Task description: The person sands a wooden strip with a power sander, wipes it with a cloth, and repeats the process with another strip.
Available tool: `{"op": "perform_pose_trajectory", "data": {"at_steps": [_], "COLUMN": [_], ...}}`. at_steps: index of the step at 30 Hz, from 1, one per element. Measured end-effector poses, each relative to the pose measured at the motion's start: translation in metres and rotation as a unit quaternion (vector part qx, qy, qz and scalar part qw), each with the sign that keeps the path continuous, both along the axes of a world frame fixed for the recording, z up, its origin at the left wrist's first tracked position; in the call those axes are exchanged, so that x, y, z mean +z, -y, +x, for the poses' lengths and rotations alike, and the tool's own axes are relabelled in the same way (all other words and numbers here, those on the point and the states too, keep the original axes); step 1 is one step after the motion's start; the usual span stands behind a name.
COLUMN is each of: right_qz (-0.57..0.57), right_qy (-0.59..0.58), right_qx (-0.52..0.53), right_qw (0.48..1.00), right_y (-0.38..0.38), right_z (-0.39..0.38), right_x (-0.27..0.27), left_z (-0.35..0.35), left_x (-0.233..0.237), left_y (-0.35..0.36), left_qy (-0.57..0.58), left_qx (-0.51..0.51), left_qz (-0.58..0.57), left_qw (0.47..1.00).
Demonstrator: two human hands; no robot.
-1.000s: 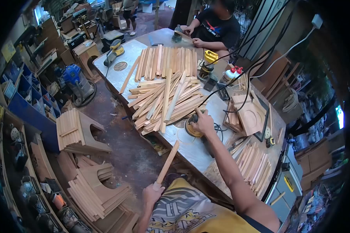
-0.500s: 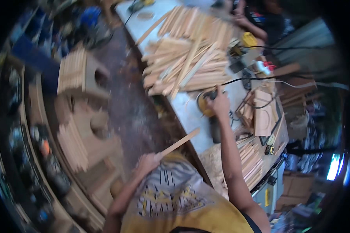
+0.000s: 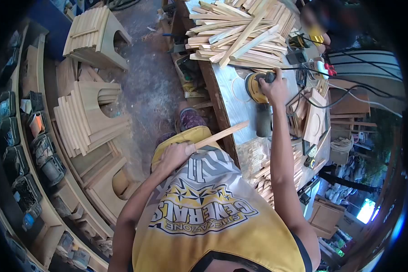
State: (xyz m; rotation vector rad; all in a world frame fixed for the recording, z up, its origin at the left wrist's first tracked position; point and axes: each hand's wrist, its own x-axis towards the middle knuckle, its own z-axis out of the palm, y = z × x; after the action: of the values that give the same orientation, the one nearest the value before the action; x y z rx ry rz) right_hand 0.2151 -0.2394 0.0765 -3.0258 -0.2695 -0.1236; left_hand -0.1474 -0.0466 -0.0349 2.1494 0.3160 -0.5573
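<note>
My left hand [image 3: 174, 157] is closed round one end of a narrow wooden slat [image 3: 222, 133], held in front of my shirt. The slat's far end reaches over the edge of the workbench [image 3: 233, 106]. On the bench, my right hand [image 3: 275, 89] grips a yellow and black power sander [image 3: 257, 87] from its right side, fingers round the dark top. A dark cylinder [image 3: 264, 121] is just below the sander. Beyond it lies a large heap of similar wooden slats [image 3: 240, 34].
More slats [image 3: 281, 177] lie at the bench's near end. Black cables [image 3: 349, 93] run off to the right. Curved wooden panels [image 3: 93, 113] are stacked at left beside shelves of bins [image 3: 25, 190]. Another person [image 3: 333, 18], blurred, is at the top right.
The view has turned and sharpened, so the bench and slat heap sit higher in it. My left hand still holds the slat, and my right hand remains on the sander.
</note>
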Motion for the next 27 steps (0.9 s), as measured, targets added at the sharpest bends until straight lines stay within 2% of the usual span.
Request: {"op": "perform_pose_trajectory", "data": {"at_steps": [3,5,7,10,13,15,17,19,21,24,27], "right_qz": [-0.012,-0.013,-0.005,0.006,-0.018,-0.041,-0.061,-0.020,-0.002,-0.019,-0.030], "right_qy": [-0.010,-0.011,-0.026,-0.048,-0.076,-0.098,-0.078,-0.046,-0.034,-0.109,-0.148], "right_qx": [-0.017,-0.029,-0.005,0.087,0.136,0.170,0.148,0.144,0.196,0.189,0.219], "right_qw": [1.000,0.999,1.000,0.995,0.988,0.980,0.984,0.988,0.980,0.976,0.964], "right_y": [-0.006,-0.008,-0.003,0.011,0.026,0.022,0.024,0.029,0.033,0.023,0.022], "right_z": [-0.004,-0.004,-0.004,0.007,0.009,0.017,0.004,-0.004,-0.009,-0.027,-0.039], "right_x": [0.007,0.011,0.010,0.006,0.016,0.037,0.062,0.074,0.079,0.074,0.046], "left_z": [0.008,0.016,0.026,0.050,0.087,0.108,0.119,0.128,0.140,0.151,0.161], "left_x": [0.017,0.034,0.018,0.020,0.015,0.015,0.018,0.024,0.030,0.029,0.021], "left_y": [-0.007,-0.019,-0.033,-0.059,-0.061,-0.053,-0.047,-0.043,-0.038,-0.022,0.000], "left_qy": [0.021,-0.029,-0.043,0.008,0.015,0.027,0.024,0.005,-0.010,-0.020,-0.004], "left_qx": [0.042,0.045,0.041,0.036,-0.017,-0.003,-0.003,-0.027,-0.024,-0.027,-0.013], "left_qz": [-0.005,0.063,0.099,0.125,0.119,0.111,0.107,0.087,0.082,0.075,0.060], "left_qw": [0.999,0.997,0.993,0.991,0.993,0.994,0.994,0.996,0.996,0.997,0.998]}}
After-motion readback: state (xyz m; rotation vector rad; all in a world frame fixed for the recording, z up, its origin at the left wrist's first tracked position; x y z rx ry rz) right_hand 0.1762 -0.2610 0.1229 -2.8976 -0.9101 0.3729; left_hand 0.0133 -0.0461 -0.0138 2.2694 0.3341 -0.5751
